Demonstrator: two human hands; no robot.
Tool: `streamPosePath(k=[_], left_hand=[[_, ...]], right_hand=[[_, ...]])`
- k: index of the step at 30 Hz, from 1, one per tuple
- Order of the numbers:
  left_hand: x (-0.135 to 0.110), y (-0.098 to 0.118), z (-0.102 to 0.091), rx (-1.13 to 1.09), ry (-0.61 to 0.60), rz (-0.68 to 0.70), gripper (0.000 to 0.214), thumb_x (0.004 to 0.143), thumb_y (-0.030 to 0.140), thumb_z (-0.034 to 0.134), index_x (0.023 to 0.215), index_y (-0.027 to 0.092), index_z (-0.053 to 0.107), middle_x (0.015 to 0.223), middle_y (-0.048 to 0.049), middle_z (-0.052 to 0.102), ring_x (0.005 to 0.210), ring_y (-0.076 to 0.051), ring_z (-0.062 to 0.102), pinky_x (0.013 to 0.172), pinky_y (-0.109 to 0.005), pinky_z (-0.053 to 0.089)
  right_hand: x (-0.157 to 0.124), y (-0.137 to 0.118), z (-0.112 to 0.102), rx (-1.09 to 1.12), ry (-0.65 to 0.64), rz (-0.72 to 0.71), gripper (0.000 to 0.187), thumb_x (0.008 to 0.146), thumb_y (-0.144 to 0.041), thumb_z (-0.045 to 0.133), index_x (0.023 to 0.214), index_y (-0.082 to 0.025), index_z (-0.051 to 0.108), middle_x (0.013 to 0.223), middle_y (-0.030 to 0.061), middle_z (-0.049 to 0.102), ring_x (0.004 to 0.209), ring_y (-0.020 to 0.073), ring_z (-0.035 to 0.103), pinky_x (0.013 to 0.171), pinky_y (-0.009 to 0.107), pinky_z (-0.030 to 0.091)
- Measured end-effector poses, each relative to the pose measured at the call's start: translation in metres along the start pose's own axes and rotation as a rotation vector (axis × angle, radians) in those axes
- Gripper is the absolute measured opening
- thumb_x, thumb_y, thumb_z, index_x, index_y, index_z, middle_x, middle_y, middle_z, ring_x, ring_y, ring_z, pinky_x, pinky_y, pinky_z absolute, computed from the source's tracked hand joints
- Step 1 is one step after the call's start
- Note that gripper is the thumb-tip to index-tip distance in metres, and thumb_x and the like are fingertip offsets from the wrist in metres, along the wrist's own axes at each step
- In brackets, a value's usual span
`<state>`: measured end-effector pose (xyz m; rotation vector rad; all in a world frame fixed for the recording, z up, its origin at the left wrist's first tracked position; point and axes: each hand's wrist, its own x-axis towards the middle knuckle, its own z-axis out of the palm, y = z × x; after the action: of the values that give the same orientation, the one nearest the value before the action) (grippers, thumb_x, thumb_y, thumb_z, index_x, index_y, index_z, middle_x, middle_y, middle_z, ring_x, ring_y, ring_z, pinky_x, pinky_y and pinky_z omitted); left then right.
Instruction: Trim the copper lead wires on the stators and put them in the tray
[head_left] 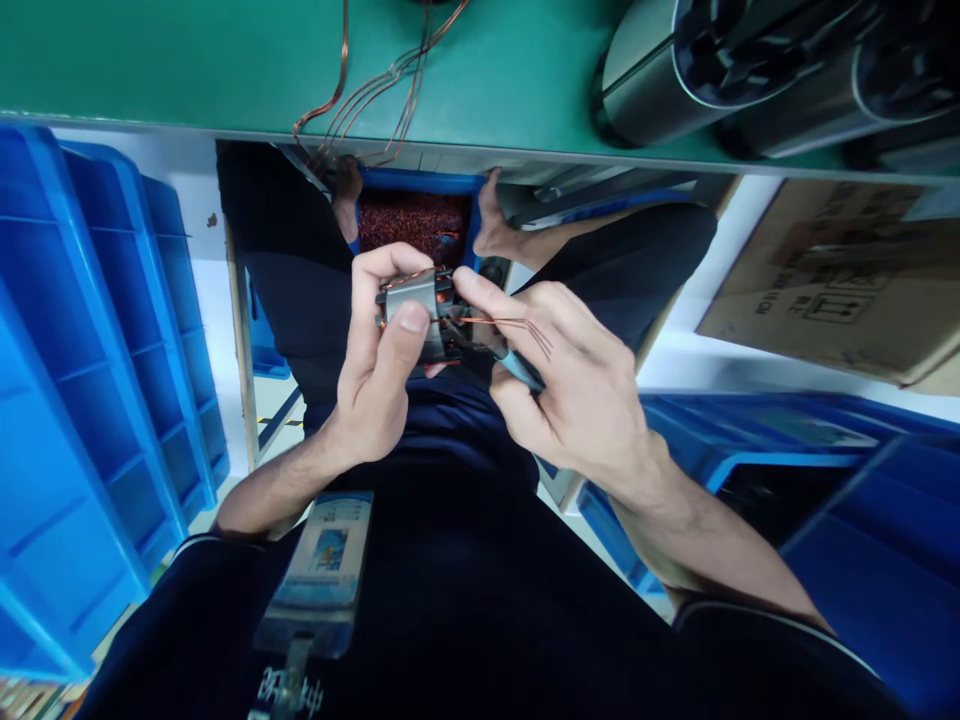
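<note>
2 closed hands I see: left hand [375, 385] around a wound core [415, 292], its wires [499, 321] pointing toward right hand [589, 390], which grips a blue-handled tool [520, 369].

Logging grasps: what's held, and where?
Left hand: copper-wound grey cylindrical metal core, by its curved side. Right hand: blue-handled metal tool, by its handle.

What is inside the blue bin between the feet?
Reddish scraps, perhaps copper wire, cover the bottom of the blue bin; the left hand and wound stator hide its near end.
</note>
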<state>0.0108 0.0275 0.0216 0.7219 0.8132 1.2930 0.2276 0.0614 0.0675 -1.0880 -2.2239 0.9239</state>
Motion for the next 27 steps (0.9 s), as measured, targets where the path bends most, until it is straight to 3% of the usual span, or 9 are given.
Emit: streamPosePath(k=[6,10,11,13,15,18,22,24,27], left_hand=[[0.009,-0.001,0.006,-0.075,0.161,-0.140,0.025,0.137,0.044,0.069,0.150,0.023,0.064,0.117,-0.0008,0.065,0.091,-0.007,0.067,0.076,-0.020,0.062],[0.008,0.012,0.003,-0.140,0.425,-0.349,0.080,0.106,0.068,0.106,0.140,0.017,0.056,0.109,0.0000,0.078,0.082,-0.012,0.072,0.064,-0.021,0.057],[0.001,0.022,-0.001,-0.130,0.429,-0.358,0.083,0.106,0.070,0.105,0.141,0.016,0.053,0.110,-0.0019,0.080,0.079,-0.011,0.071,0.064,-0.020,0.056],[-0.019,0.054,-0.014,-0.097,0.382,-0.375,0.069,0.120,0.066,0.091,0.145,0.018,0.048,0.117,-0.0056,0.078,0.085,-0.010,0.075,0.068,-0.019,0.057],[-0.047,0.098,-0.032,-0.081,0.304,-0.368,0.047,0.131,0.053,0.078,0.154,0.022,0.051,0.133,-0.0064,0.078,0.103,-0.008,0.083,0.077,-0.015,0.062],[-0.084,0.179,-0.072,0.328,0.310,-0.180,0.044,0.136,0.028,0.060,0.172,0.045,0.077,0.137,-0.0039,0.077,0.112,-0.007,0.080,0.098,-0.016,0.068],[-0.097,0.287,-0.153,1.259,0.369,0.338,0.090,0.092,0.002,0.108,0.169,0.042,0.083,0.153,-0.0026,0.079,0.131,-0.011,0.083,0.112,-0.015,0.066],[-0.088,0.328,-0.201,1.633,0.529,0.218,0.100,0.079,0.033,0.124,0.167,0.036,0.077,0.148,-0.0017,0.082,0.103,-0.014,0.089,0.088,-0.017,0.071],[-0.071,0.366,-0.274,2.108,0.668,-0.296,0.086,0.095,0.041,0.115,0.170,0.022,0.078,0.157,-0.0050,0.084,0.128,-0.037,0.087,0.116,-0.053,0.068]], right_hand=[[0.013,0.013,0.024,0.115,0.120,0.072,0.046,0.116,0.000,0.071,0.160,0.010,0.084,0.140,0.0160,0.089,0.117,0.0163,0.089,0.125,0.015,0.059],[0.013,0.046,0.047,0.379,0.035,0.238,0.048,0.117,-0.009,0.073,0.162,0.005,0.085,0.147,0.0083,0.088,0.117,0.0123,0.091,0.114,0.007,0.060],[0.011,0.056,0.052,0.364,0.009,0.292,0.050,0.119,-0.017,0.072,0.164,-0.001,0.086,0.143,0.0046,0.089,0.095,0.0091,0.086,0.097,0.011,0.065],[0.012,0.072,0.065,0.302,-0.047,0.316,0.057,0.119,-0.029,0.069,0.171,-0.015,0.087,0.157,0.0030,0.085,0.135,0.0235,0.090,0.120,0.028,0.069],[0.026,0.078,0.084,0.286,-0.142,0.345,0.061,0.116,-0.036,0.075,0.173,-0.019,0.086,0.148,0.0084,0.088,0.130,0.0332,0.092,0.114,0.042,0.075],[0.067,0.059,0.116,0.360,-0.187,0.304,0.073,0.103,-0.044,0.089,0.174,-0.026,0.087,0.139,0.0137,0.090,0.128,0.0414,0.090,0.109,0.049,0.076],[0.089,0.034,0.132,0.385,-0.211,0.229,0.077,0.096,-0.055,0.089,0.170,-0.035,0.088,0.132,0.0131,0.089,0.124,0.0450,0.089,0.100,0.050,0.075],[0.068,0.056,0.126,0.376,-0.225,0.253,0.077,0.094,-0.061,0.088,0.168,-0.038,0.089,0.127,0.0129,0.088,0.119,0.0465,0.089,0.096,0.051,0.074],[0.024,0.113,0.108,0.331,-0.328,0.439,0.080,0.099,-0.079,0.082,0.168,-0.039,0.087,0.123,0.0143,0.087,0.121,0.0515,0.087,0.100,0.059,0.071]])
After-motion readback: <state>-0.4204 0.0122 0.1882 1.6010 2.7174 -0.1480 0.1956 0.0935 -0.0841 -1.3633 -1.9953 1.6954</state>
